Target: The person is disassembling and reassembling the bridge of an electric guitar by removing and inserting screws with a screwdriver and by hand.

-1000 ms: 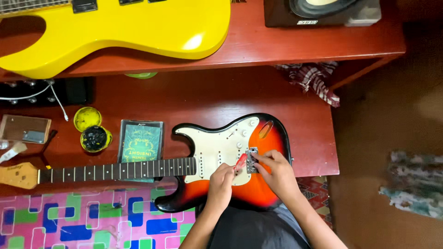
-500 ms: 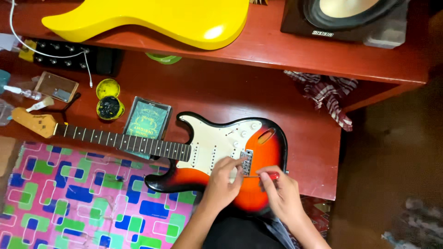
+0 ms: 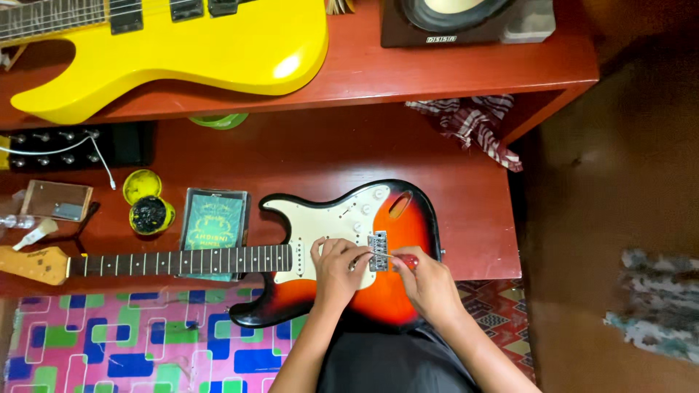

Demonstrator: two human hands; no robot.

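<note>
An electric guitar (image 3: pixel 342 247) with a sunburst body lies flat on the red table (image 3: pixel 306 160), its neck pointing left. The left hand (image 3: pixel 339 268) rests palm-down on the white pickguard, fingers curled and touching the metal bridge (image 3: pixel 378 251). The right hand (image 3: pixel 428 284) is closed around a red-handled screwdriver (image 3: pixel 405 260), its tip apparently at the bridge. Both forearms reach up from the lap.

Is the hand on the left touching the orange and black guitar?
Touching. In the head view the left hand lies flat on the guitar's white plate, fingers at the metal bridge, with no gap showing.
</note>
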